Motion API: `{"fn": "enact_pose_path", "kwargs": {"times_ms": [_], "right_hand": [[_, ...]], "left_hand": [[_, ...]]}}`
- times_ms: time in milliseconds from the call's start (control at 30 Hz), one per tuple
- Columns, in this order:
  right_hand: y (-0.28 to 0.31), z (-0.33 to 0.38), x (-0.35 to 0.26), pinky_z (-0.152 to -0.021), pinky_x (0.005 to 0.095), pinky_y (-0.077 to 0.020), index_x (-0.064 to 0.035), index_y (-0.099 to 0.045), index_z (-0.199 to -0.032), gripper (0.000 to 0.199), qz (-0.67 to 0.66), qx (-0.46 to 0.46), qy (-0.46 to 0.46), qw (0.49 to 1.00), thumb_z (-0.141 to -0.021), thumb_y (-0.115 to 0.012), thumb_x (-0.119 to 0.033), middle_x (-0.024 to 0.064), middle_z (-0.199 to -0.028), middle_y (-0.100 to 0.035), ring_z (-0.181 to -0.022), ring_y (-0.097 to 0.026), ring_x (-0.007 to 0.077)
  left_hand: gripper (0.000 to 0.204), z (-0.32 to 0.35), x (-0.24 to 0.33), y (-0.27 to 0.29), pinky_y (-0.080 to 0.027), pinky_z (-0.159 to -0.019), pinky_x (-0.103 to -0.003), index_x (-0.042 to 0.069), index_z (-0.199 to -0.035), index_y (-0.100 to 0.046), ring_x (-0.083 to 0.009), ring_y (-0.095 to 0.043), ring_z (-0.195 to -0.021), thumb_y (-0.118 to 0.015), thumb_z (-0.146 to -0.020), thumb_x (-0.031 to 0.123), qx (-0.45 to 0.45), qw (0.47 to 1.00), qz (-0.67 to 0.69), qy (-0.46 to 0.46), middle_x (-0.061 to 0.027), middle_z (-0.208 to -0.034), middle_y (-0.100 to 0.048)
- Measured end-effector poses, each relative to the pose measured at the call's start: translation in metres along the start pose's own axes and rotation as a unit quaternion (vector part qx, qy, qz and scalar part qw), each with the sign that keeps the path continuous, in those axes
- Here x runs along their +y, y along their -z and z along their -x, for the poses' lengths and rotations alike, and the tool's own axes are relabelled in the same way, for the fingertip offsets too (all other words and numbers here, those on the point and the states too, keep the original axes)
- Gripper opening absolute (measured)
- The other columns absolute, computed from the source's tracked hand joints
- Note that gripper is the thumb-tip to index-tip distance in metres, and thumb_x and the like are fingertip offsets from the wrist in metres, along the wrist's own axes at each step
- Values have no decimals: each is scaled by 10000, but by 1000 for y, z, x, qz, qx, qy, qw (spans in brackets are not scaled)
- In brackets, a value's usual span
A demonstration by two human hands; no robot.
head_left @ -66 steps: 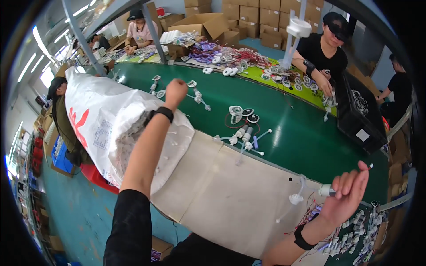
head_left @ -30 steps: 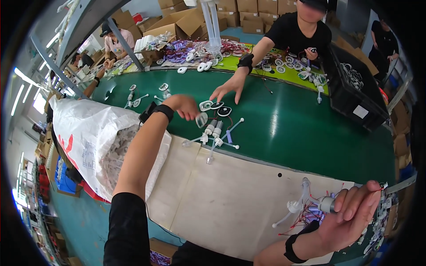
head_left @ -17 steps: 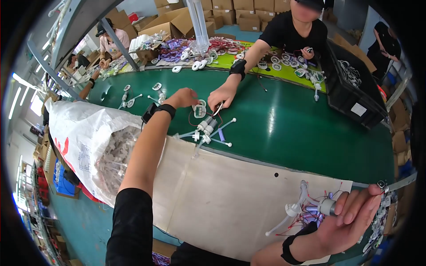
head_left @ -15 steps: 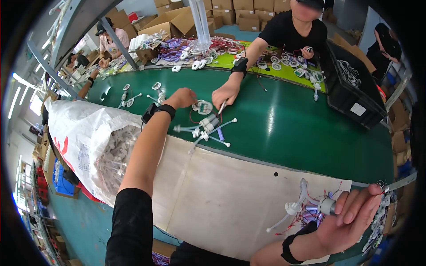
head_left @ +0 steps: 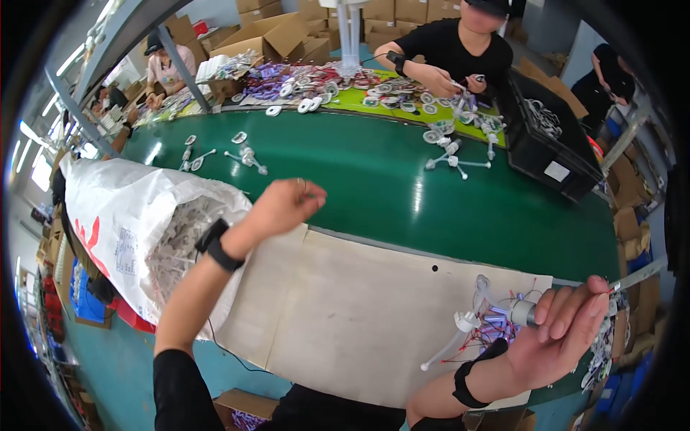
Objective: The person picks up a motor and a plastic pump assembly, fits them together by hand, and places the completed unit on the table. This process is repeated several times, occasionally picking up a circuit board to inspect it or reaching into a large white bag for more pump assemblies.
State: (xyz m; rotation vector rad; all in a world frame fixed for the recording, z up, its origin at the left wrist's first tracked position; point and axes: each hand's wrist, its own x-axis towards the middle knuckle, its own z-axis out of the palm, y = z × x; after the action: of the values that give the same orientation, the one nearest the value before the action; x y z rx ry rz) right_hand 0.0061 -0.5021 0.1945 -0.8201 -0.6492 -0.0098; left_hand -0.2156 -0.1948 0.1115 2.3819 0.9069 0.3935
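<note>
Green conveyor belt (head_left: 402, 187) curves past cardboard boxes (head_left: 273, 36); right hand (head_left: 557, 337) grips a white plastic part (head_left: 503, 314), left hand (head_left: 284, 208) loosely curled over the tabletop (head_left: 359, 316).

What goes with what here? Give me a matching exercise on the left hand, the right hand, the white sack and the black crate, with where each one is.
Things:
1. left hand
2. right hand
3. white sack
4. black crate

Places or states:
A. at the belt's far right edge
B. empty, at the green belt's near edge
C. lying open at the left
D. gripping a small white part with wires

Pairs: 1-B, 2-D, 3-C, 4-A
</note>
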Motion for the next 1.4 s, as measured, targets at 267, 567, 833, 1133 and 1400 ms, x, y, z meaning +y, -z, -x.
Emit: {"fn": "enact_pose_path", "kwargs": {"times_ms": [267, 567, 833, 1133, 1400], "right_hand": [[-8, 4, -4, -467, 201, -316, 49, -557, -1144, 261, -11, -17, 23, 1000, -1054, -460, -176, -57, -592, -366, -465, -286, 26], [-47, 29, 8, -485, 203, -325, 17, -702, -1004, 121, 249, -266, -171, 915, -936, -629, -52, 15, -732, -651, -525, -446, 37], [-72, 45, 24, -521, 262, -428, -11, -712, -1004, 128, 278, -451, -182, 828, -915, -667, -92, 86, -744, -667, -545, -557, 138], [-71, 48, 30, -550, 350, -478, -59, -687, -1009, 151, 305, -458, -125, 826, -944, -618, -177, 116, -750, -664, -604, -620, 290], [-70, 49, 33, -534, 307, -463, -31, -704, -1009, 153, 298, -448, -103, 837, -921, -658, -148, 121, -790, -685, -591, -612, 255]], "left_hand": [[221, 58, 89, -65, -549, -811, -331, 41, -1091, -684, -304, -690, -967, -655, -878, -11, 245, 955, 66, -151, -135, -1054, -712], [275, 67, 63, -116, -544, -830, -337, 27, -1111, -674, -281, -692, -956, -607, -869, -88, 302, 936, 143, -109, -153, -1030, -709], [377, 75, 65, -118, -557, -764, -355, 52, -1141, -667, -296, -684, -869, -638, -794, -94, 251, 944, 184, -109, -144, -1010, -699], [470, 76, 65, -125, -562, -776, -372, 74, -1158, -666, -300, -685, -898, -666, -712, -74, 228, 954, 138, -137, -129, -1036, -704], [334, 76, 64, -127, -564, -795, -383, 28, -1119, -678, -326, -689, -924, -654, -787, 0, 206, 963, 112, -134, -149, -1036, -708]]}}
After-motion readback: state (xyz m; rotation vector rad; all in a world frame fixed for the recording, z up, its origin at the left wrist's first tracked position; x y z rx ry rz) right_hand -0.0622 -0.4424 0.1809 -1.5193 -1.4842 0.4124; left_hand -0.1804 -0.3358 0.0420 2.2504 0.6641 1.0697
